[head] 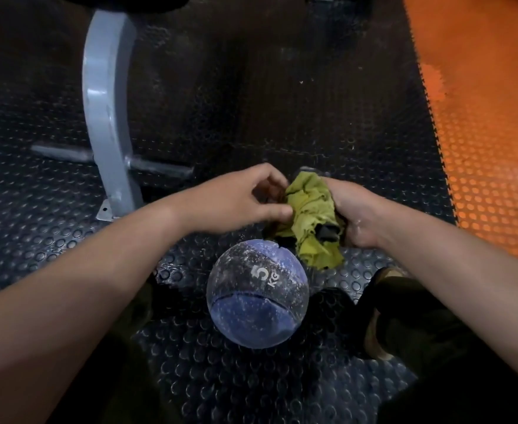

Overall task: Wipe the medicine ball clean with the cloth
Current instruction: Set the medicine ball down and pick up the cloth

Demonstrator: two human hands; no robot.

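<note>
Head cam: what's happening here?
A person holds a crumpled yellow-green cloth in both hands: the right hand grips it, the left hand pinches its edge. The medicine ball, blue, marked 5 KG and speckled with white dust, sits on the studded black floor close to the cloth's hanging end. Neither hand is on the ball, so wiping does not look underway. A grey metal frame stands to the left, an orange mat to the right.

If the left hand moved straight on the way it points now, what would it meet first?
Probably the yellow cloth, whose edge the left hand seems to pinch; behind it is the right hand.
</note>
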